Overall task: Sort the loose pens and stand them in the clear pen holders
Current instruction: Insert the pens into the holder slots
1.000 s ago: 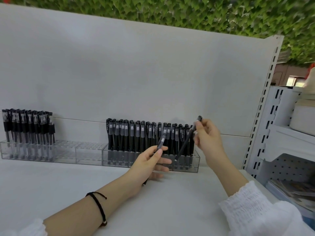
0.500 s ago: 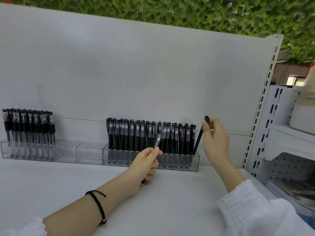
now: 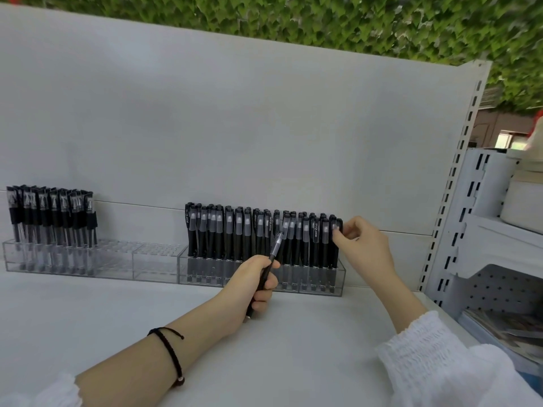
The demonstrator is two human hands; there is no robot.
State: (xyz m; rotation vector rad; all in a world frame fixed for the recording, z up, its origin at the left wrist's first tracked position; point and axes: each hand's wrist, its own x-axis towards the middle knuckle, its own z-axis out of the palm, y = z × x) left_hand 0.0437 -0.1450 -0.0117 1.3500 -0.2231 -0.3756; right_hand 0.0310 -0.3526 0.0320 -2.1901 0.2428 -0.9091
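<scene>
One slim black pen [image 3: 274, 251] gripped in left hand [image 3: 252, 286]; right hand [image 3: 364, 245] pinches end pen [image 3: 334, 259].

A white surface [image 3: 293, 362] runs back to a plain white back panel [image 3: 235, 127] standing upright behind it. Above the panel's top edge hangs a dense wall of green leaves [image 3: 323, 22]. At the panel's right end a white slotted upright [image 3: 458, 177] rises with a column of dark slots. Just beside it on the right stands a white shelving unit [image 3: 484, 230]; its lower part has a pegboard panel [image 3: 499, 292] dotted with holes. A cream container [image 3: 523, 207] sits on its upper shelf, and a stack of printed papers [image 3: 505, 327] lies flat on the lowest one. Beyond, a vent grille [image 3: 490, 96] shows among the leaves.
</scene>
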